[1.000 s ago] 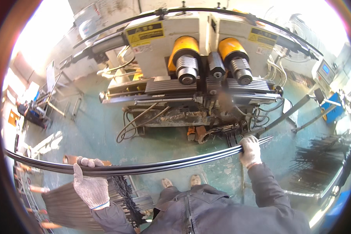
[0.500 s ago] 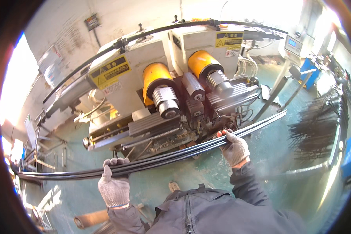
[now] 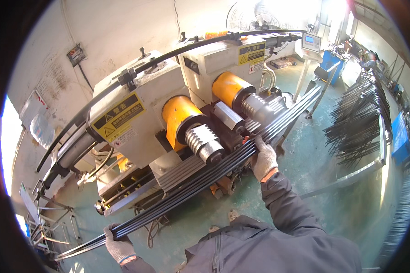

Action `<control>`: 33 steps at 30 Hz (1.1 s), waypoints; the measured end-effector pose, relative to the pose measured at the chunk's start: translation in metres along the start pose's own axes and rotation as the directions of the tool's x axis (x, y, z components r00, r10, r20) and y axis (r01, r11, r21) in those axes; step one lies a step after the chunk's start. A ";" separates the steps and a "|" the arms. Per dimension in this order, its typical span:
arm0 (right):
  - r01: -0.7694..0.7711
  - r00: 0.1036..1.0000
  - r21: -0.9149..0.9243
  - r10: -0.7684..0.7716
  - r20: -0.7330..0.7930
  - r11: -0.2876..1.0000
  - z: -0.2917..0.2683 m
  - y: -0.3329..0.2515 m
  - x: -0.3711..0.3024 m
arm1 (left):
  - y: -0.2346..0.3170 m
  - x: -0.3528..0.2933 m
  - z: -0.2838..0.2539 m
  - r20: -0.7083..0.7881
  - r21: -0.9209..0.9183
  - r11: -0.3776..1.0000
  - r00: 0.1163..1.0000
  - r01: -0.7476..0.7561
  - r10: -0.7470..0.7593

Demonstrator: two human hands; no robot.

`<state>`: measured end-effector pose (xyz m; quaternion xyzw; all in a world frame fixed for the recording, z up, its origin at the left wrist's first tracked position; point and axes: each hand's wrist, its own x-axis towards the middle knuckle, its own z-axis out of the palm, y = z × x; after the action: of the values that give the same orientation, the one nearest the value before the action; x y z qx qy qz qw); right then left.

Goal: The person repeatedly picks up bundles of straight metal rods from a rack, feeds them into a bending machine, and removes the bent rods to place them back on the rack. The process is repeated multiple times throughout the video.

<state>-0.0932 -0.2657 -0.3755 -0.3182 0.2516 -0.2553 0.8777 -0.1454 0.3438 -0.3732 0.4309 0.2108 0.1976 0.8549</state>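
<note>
Two gloved hands support a bundle of long dark rods (image 3: 182, 193), which runs obliquely across the near side of a white machine (image 3: 155, 86), from near left to far right. The left hand (image 3: 118, 244) is closed around the bundle toward its near left end; the right hand (image 3: 264, 160) is likewise curled about it, farther along and to the right. Beyond the rods, two yellow cylinders (image 3: 180, 113) carry ribbed metal ends; contact between rods and machine cannot be determined. At right lies a heap of dark bars (image 3: 360, 118).
</note>
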 end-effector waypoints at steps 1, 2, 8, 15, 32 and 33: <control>0.010 1.000 -0.010 -0.009 0.027 1.000 0.002 0.005 0.001 | -0.008 0.003 0.001 -0.024 -0.023 0.999 0.999 0.028 -0.029; 0.072 0.997 -0.004 -0.072 0.026 0.997 0.006 0.011 0.006 | -0.017 0.005 0.004 -0.041 -0.024 0.999 0.998 0.047 -0.048; -0.037 0.999 -0.037 0.038 0.036 0.999 0.021 0.034 0.046 | -0.073 0.008 0.051 -0.035 -0.081 0.975 0.977 0.205 -0.209; 0.022 0.998 -0.348 -0.042 -0.051 0.937 0.030 0.065 0.077 | -0.111 -0.010 0.128 0.185 0.058 0.970 0.953 0.235 -0.241; 0.006 0.983 -0.261 -0.053 -0.176 0.965 0.033 0.070 0.070 | -0.088 0.058 0.074 0.010 -0.046 0.984 0.985 0.170 -0.170; -0.023 0.977 -0.318 -0.046 -0.207 0.948 0.032 0.069 0.073 | -0.093 0.055 0.080 0.027 -0.082 0.983 0.987 0.163 -0.161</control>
<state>0.0008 -0.2501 -0.4219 -0.4282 0.3797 -0.2489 0.7813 -0.0425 0.2694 -0.4165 0.3779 0.2281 0.1317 0.8876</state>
